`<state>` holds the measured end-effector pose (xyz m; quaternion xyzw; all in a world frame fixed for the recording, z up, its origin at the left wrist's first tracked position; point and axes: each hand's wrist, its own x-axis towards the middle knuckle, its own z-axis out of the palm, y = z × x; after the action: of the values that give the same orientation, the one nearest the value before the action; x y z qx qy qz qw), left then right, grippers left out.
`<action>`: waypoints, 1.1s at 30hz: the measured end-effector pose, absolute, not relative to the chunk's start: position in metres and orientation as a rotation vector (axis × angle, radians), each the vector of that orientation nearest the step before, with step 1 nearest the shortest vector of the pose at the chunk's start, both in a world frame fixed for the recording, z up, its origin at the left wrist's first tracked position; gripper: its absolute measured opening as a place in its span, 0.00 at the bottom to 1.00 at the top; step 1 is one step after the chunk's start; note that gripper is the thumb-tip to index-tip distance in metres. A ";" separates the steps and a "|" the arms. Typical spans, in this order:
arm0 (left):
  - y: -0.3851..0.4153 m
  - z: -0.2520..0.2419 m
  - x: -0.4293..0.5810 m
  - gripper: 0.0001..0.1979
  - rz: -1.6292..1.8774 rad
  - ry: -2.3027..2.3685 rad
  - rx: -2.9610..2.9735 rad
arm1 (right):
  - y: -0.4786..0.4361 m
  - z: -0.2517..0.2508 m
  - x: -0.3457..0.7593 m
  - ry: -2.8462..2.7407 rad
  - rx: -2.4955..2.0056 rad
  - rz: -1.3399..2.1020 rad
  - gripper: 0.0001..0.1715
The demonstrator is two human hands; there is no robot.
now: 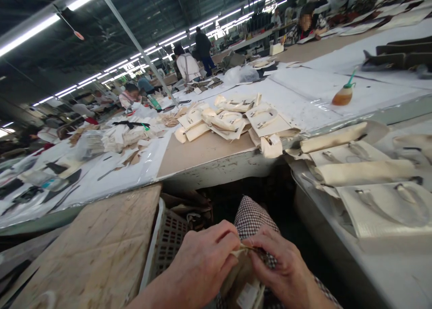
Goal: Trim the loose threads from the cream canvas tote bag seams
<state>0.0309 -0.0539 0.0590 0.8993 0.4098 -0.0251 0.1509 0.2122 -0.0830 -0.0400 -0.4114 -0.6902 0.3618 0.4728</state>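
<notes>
Over my lap, my left hand [211,259] and my right hand [280,259] meet at the edge of a beige bag piece [241,273]. Fingers of both hands are closed, pinching its upper edge from either side. The piece hangs down between my hands, and a white label [247,295] shows on its lower part. My fingers hide much of the pinched edge. A black-and-white checked cloth [254,214] covers my knee behind the hands.
Cream handbag panels with handles [381,205] lie on the right-hand table. More cream bag pieces [232,117] are heaped ahead. A white plastic basket [168,239] and a wooden board [91,241] stand left. An amber bottle [342,95] sits farther back; people work beyond.
</notes>
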 end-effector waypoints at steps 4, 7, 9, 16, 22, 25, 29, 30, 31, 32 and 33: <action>-0.058 0.054 0.032 0.07 -0.113 1.166 2.650 | -0.085 -0.041 0.211 -1.682 -1.020 0.850 0.13; -0.062 0.051 0.030 0.06 -0.063 1.161 2.694 | -0.086 -0.044 0.209 -1.682 -1.034 0.816 0.13; -0.064 0.050 0.028 0.06 0.000 1.166 2.706 | -0.086 -0.045 0.209 -1.692 -1.046 0.808 0.13; -0.060 0.050 0.027 0.08 0.276 1.125 2.687 | -0.086 -0.042 0.212 -1.713 -1.056 0.866 0.15; -0.052 0.048 0.034 0.10 0.359 1.256 2.356 | -0.082 -0.046 0.213 -1.691 -1.010 0.953 0.15; -0.053 0.048 0.036 0.10 0.386 1.320 2.208 | -0.082 -0.046 0.213 -1.667 -1.016 0.984 0.14; -0.055 0.047 0.035 0.11 0.378 1.392 2.106 | -0.084 -0.043 0.212 -1.636 -0.970 1.018 0.14; -0.055 0.046 0.034 0.11 0.373 1.403 2.093 | -0.085 -0.043 0.211 -1.631 -0.959 1.020 0.14; -0.055 0.045 0.033 0.11 0.368 1.405 2.091 | -0.085 -0.043 0.211 -1.630 -0.953 1.021 0.14; -0.055 0.044 0.031 0.11 0.366 1.398 2.101 | -0.085 -0.043 0.211 -1.633 -0.950 1.021 0.14; -0.055 0.043 0.030 0.11 0.364 1.383 2.124 | -0.085 -0.043 0.210 -1.641 -0.952 1.022 0.14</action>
<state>0.0297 -0.0554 0.0432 0.7947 0.5175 0.1362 0.2866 0.2102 -0.0846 -0.0431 -0.3890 -0.6706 0.4177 0.4738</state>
